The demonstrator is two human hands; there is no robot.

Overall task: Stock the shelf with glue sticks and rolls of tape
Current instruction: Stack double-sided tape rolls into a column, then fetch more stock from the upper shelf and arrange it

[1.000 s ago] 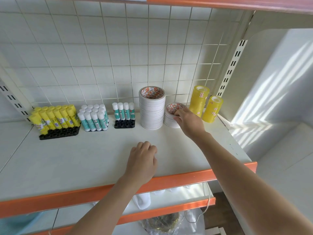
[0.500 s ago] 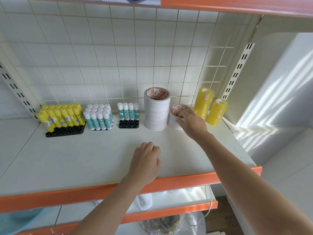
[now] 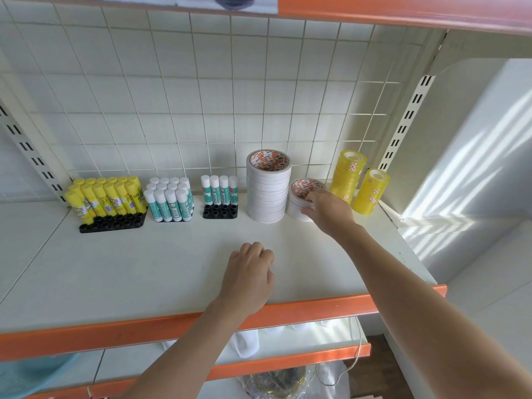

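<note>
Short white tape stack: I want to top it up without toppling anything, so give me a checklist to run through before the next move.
1. Right hand on the short white tape stack: ok, fingers curl over its front.
2. Stack square: cannot tell, hand hides part.
3. Tall white tape stack upright: ok.
4. Yellow tape stacks apart from the hand: ok.
5. Left hand free: ok, resting on the shelf, holding nothing.
6. New roll ready: not ok, none in either hand.

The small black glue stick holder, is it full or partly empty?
Partly empty: the black holder has four sticks along the back; its front holes are bare.
</note>
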